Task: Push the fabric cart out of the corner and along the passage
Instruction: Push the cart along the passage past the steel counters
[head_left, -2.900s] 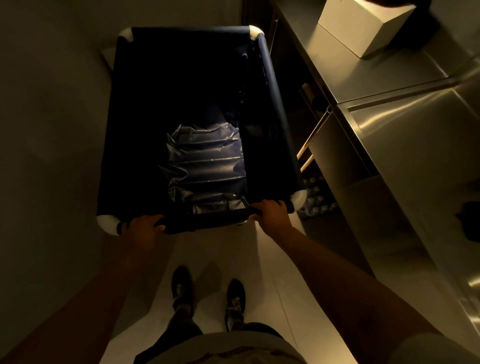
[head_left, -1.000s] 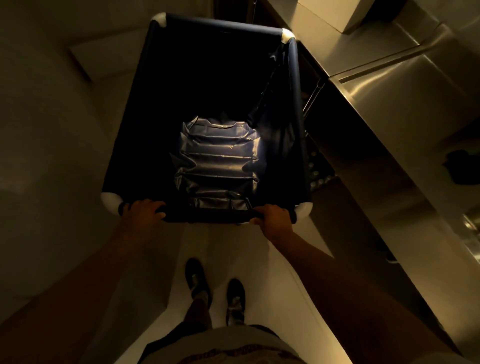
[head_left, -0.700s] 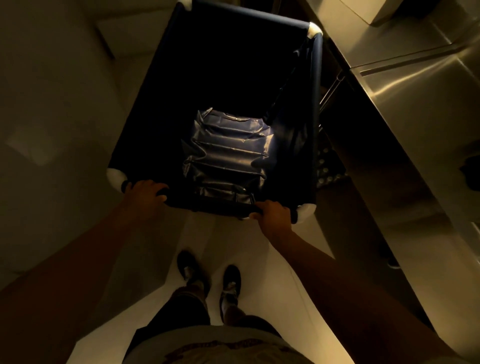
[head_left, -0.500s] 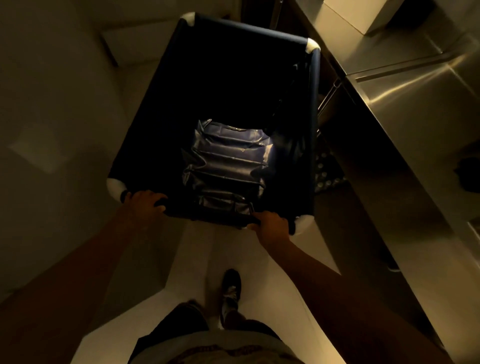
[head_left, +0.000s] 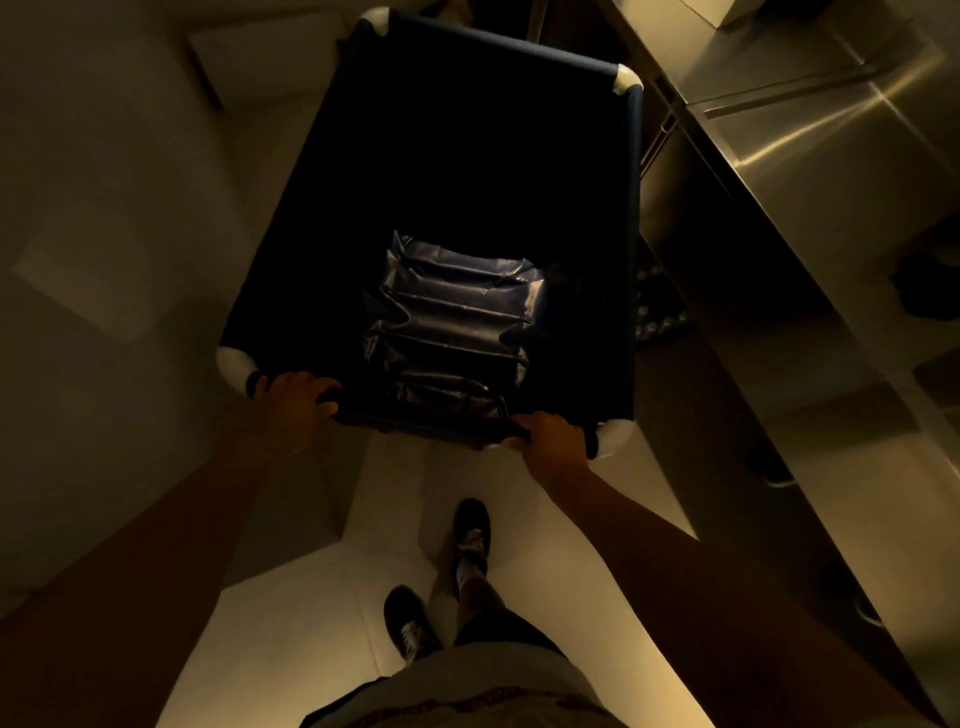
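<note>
The fabric cart (head_left: 631, 218) is a deep dark-blue bin with white corner caps, standing right in front of me and skewed so its far end points right. A crumpled shiny dark liner (head_left: 457, 322) lies on its bottom. My left hand (head_left: 291, 402) grips the left end of the black handle bar (head_left: 415, 421) on the near rim. My right hand (head_left: 553, 441) grips the bar's right end. Both arms are stretched forward.
A stainless steel counter (head_left: 810, 171) runs along the right, close to the cart's right side. A plain wall (head_left: 104, 208) stands on the left. Pale floor tiles (head_left: 395, 499) lie under my two dark shoes (head_left: 470, 535).
The cart has swung so its far end points more to the right, toward the counter, and has rolled forward. My feet have stepped, one shoe now ahead of the other.
</note>
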